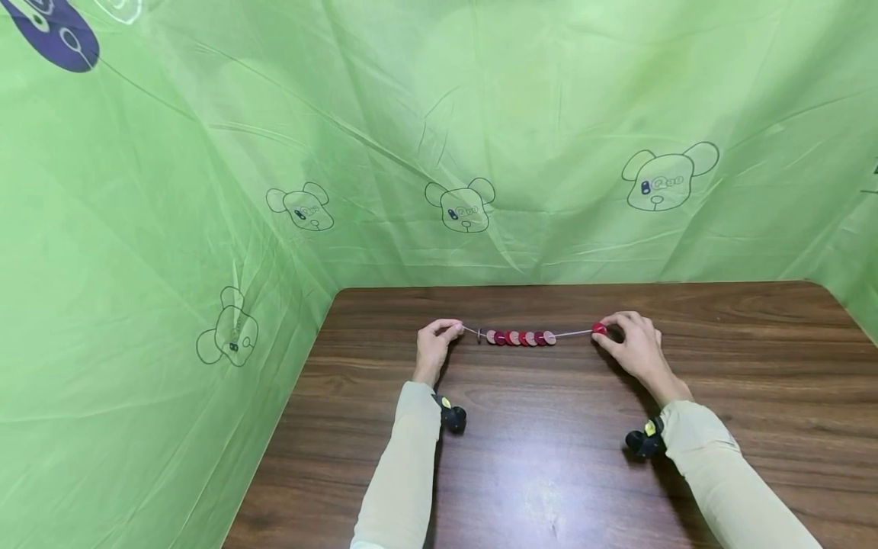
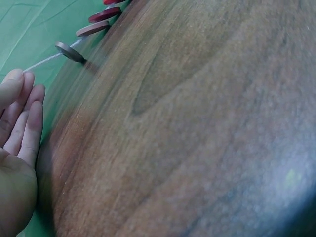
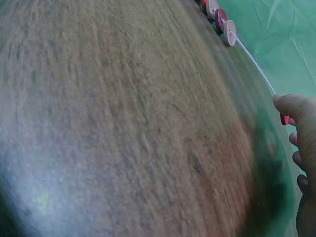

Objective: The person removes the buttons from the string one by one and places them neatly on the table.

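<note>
The head view looks forward and down from above the worktop [image 1: 549, 404], the farthest back of the three, facing the green cloth [image 1: 549, 99] and taking in the left hand [image 1: 432, 347] and the right hand [image 1: 636, 345]. The left wrist view sits low and close over the wood, slanted, with its hand at the left edge; the right wrist view is likewise low and tilted, its hand at the right edge. Each wrist view shares with the head view one end of the buttons [image 1: 521, 338] and some string [image 1: 572, 333].

Red round disc [image 3: 284, 119] partly hidden behind bare right hand [image 3: 306, 143] (right wrist view, hand edge-cropped too).
</note>
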Motion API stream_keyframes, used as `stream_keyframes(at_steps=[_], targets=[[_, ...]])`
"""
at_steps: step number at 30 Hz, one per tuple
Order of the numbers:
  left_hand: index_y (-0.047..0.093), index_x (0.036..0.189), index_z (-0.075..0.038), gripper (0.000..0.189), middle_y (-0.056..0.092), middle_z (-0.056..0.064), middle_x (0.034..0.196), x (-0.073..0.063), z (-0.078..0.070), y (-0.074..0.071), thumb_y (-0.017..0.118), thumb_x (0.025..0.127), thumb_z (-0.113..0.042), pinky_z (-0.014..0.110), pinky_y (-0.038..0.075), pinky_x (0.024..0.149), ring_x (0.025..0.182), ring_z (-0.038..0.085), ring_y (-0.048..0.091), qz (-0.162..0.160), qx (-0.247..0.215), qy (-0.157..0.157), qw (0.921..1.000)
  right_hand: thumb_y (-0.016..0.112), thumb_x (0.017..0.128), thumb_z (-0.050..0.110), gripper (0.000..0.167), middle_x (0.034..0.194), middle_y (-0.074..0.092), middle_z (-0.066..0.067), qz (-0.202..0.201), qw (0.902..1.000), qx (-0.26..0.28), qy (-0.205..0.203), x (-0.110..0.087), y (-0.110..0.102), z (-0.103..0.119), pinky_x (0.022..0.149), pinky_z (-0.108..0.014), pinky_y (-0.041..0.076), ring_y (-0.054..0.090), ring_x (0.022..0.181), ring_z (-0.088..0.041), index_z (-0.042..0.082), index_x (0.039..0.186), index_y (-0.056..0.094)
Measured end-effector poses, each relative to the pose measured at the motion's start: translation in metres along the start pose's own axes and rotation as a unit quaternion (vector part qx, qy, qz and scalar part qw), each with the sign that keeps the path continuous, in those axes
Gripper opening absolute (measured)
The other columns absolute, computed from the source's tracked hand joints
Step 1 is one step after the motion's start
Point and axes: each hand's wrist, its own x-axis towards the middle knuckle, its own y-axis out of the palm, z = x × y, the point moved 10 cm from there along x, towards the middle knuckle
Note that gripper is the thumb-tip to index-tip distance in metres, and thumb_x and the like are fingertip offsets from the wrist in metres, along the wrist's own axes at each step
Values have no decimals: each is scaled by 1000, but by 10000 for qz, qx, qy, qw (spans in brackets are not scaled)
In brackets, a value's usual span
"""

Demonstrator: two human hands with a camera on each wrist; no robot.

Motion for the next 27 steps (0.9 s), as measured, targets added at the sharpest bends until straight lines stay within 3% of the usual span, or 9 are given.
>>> stream_keyframes(at_steps=[27], targets=[[74, 92, -1, 14, 73, 13, 85, 2, 4, 0, 74, 83, -13, 23, 56, 74, 78, 12, 68, 14, -36, 46, 10000, 70, 87, 29, 32, 124, 51, -25, -44, 9999, -79, 46, -1, -3, -8, 84, -59, 26, 40, 114, -48, 5, 108, 63]])
